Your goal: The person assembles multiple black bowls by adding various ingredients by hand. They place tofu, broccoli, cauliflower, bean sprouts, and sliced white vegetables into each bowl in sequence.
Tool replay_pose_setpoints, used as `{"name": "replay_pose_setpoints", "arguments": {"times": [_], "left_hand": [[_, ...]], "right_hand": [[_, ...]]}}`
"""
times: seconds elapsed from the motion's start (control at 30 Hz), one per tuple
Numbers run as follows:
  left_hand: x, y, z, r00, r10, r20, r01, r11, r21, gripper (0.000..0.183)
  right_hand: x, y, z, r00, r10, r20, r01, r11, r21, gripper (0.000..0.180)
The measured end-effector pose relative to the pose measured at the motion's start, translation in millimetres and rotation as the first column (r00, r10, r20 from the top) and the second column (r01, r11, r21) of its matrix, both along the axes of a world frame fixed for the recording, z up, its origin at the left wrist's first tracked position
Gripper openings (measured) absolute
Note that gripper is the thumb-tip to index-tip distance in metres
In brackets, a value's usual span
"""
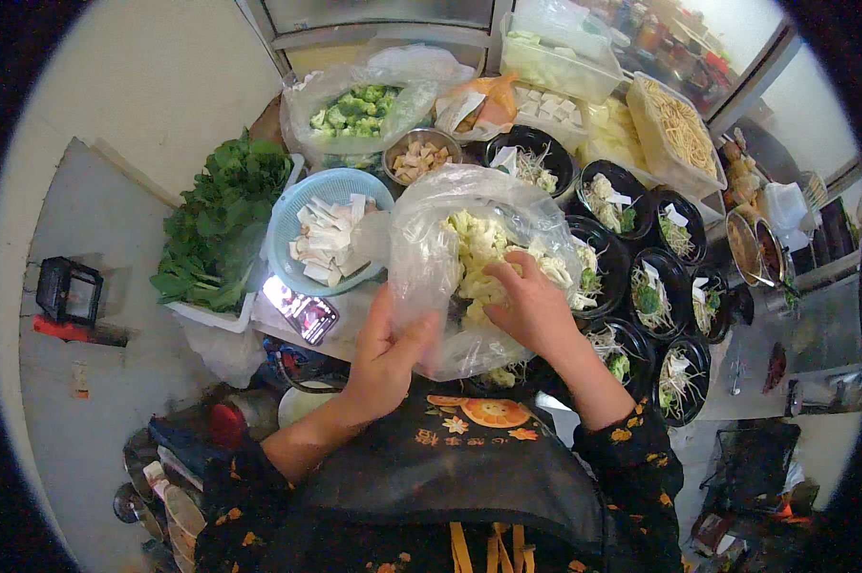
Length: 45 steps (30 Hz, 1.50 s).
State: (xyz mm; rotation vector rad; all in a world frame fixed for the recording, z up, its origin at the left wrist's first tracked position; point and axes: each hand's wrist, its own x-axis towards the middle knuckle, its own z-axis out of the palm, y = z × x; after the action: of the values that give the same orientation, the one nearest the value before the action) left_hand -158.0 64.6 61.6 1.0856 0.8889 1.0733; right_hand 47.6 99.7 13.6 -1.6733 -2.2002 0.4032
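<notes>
A clear plastic bag (423,272) of cauliflower florets (481,240) stands with its mouth towards me at the near side of the table. My left hand (391,351) grips the bag's near left edge between thumb and fingers. Over the florets inside the mouth is my right hand (534,304), its fingers bent and apart; whether the fingertips touch a floret I cannot tell. Right of the bag, several black bowls, one of them at the far right (703,390), hold bean sprouts, cauliflower, greens and white strips. A light blue colander (280,236) of white sliced pieces sits left of the bag.
Leafy greens (223,208) fill a white basket (241,320) at left, beside a lit phone (305,315). Behind are a bag of broccoli (355,111), a metal bowl of tan cubes (420,159), an orange-and-white bag (481,107), white cubes (549,107) and a tub of noodles (678,132).
</notes>
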Motion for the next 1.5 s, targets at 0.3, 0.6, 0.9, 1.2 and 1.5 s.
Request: {"name": "replay_pose_setpoints", "arguments": {"times": [0.3,0.6,0.9,1.2,1.5], "left_hand": [[-7,-7,-29,0.996,0.031,0.078,-0.03,0.999,-0.012,0.039],[-7,-6,-28,0.981,0.162,-0.109,-0.14,0.973,0.184,0.037],[-12,-3,-27,0.998,0.058,0.001,-0.058,0.995,0.077,0.043],[-23,-2,-40,0.892,0.089,-0.443,0.099,0.918,0.385,0.036],[-27,-2,-50,0.905,0.175,-0.388,-0.01,0.92,0.392,0.036]], "right_hand": [[7,-18,6,0.836,-0.14,-0.53,0.104,0.99,-0.098,0.041],[104,-75,37,0.09,-0.447,-0.89,0.22,0.88,-0.42,0.036],[47,-50,25,0.929,-0.214,-0.301,0.222,0.975,-0.008,0.04],[-21,45,-13,0.99,-0.09,-0.11,0.081,0.993,-0.085,0.044],[77,7,10,0.545,-0.289,-0.787,0.353,0.931,-0.097,0.037]]}}
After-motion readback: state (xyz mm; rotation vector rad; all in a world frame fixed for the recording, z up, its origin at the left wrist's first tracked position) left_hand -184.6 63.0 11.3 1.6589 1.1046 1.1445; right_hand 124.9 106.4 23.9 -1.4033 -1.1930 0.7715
